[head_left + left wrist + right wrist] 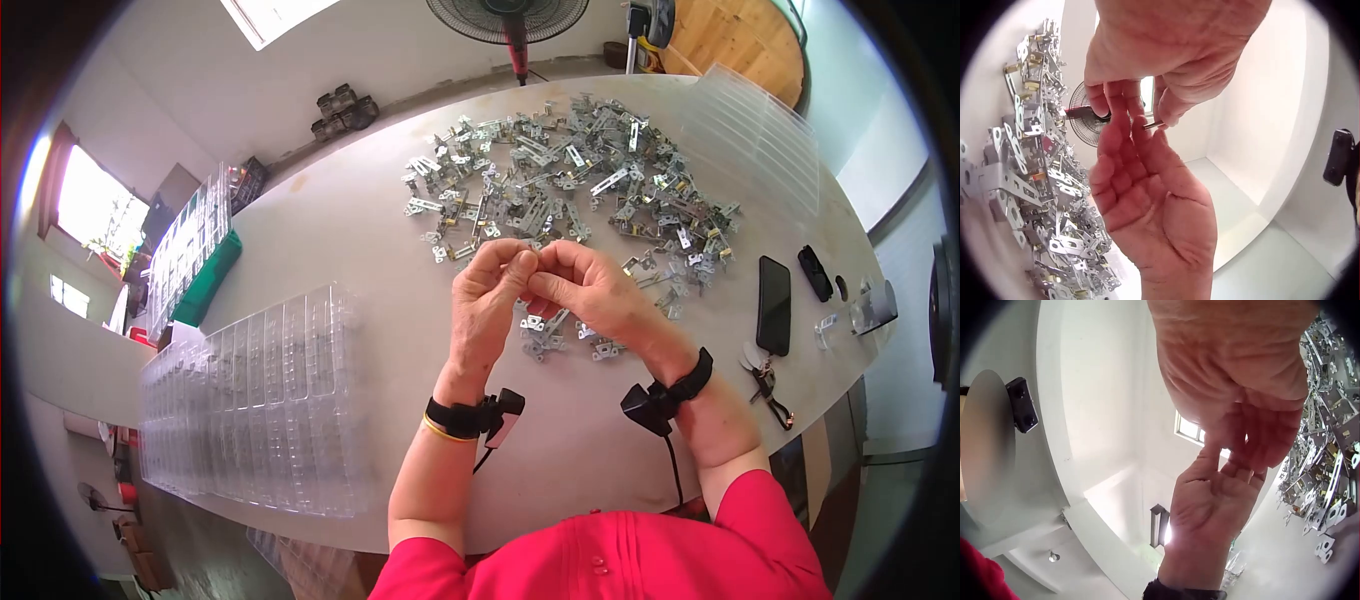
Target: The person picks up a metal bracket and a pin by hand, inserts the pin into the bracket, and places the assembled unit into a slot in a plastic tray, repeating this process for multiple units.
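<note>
My left hand (485,305) and right hand (595,295) meet fingertip to fingertip over the near edge of a pile of metal brackets (560,185). Between them, a small thin metal piece (1152,125) shows in the left wrist view, pinched by thumb and fingers of both hands. Most of it is hidden behind the fingertips, so I cannot tell its exact kind. The brackets are silvery with punched holes, some with brass-coloured parts. In the right wrist view the fingers of both hands cover the piece.
Clear plastic compartment trays (260,400) lie stacked at the left, near a green bin (208,280). Another clear tray (750,135) is at the back right. A phone (773,305), keys (765,380) and a black case (815,273) lie on the right. A fan (510,15) stands beyond the table.
</note>
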Tool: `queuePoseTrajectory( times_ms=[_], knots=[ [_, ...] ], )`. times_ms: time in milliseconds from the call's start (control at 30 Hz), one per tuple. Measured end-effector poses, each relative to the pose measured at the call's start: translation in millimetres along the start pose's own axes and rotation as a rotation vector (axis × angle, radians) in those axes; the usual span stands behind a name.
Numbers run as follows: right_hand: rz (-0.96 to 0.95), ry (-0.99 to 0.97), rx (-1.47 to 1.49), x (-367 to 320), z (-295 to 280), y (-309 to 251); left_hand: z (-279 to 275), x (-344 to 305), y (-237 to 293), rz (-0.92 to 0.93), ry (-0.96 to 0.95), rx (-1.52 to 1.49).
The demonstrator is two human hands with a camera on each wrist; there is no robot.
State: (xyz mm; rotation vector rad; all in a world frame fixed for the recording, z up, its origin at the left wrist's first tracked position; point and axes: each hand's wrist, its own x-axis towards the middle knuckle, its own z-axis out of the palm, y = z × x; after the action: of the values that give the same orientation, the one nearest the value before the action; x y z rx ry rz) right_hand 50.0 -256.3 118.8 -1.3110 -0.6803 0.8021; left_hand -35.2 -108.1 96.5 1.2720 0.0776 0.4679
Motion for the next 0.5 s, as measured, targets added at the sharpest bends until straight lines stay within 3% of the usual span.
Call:
queuePoseTrajectory(
  times_ms=[100,200,267,333,400,500],
  knots=[
    [-0.040,0.024,0.020,1,-4,4,-2,5,-3,0.065,-0.029,0.006],
    [-0.093,0.093,0.037,-2,-7,-1,-18,13,-4,0.083,0.148,0.144],
    [-0.111,0.103,0.016,-6,-7,-8,-46,19,-23,0.202,0.273,0.774],
    [-0.115,0.138,-0.077,-10,-4,-15,-59,20,-32,0.179,0.249,0.874],
    [-0.123,0.146,-0.101,-11,2,-17,-61,19,-39,0.345,0.182,1.123],
    [-0.121,0.138,-0.137,-14,5,-15,-52,16,-40,0.326,0.116,1.170]
  ],
)
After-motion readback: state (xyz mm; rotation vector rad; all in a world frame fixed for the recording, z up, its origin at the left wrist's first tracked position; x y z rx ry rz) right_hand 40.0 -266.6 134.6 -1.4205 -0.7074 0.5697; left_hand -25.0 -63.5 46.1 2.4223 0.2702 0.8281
